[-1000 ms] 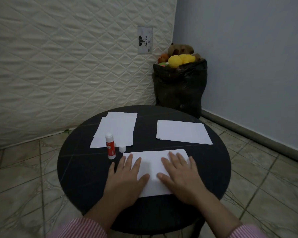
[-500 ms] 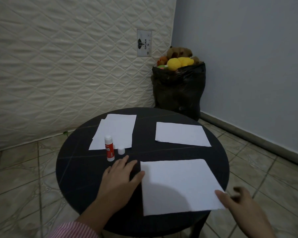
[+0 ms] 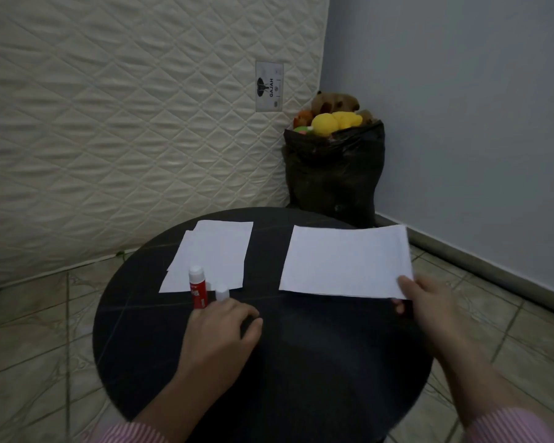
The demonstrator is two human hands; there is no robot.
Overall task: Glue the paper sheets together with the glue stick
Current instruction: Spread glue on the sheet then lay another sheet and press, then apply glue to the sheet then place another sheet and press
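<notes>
The right hand (image 3: 429,302) pinches the flat white paper sheet (image 3: 343,260) by its corner, probably to stack it; the left hand (image 3: 221,327) rests loose near the red glue stick (image 3: 197,287).

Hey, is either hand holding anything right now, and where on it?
The right hand pinches the paper sheet at its near right corner. The left hand holds nothing, resting beside the glue stick.

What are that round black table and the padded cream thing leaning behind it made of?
The round black table looks like dark stone or a matt laminate: faint pale lines cross its dull top, but the dim light leaves it open. The cream quilted panel looks like a fabric-covered mattress stood on edge: stitched diamond padding with a slight sheen and a sewn-on label.
</notes>
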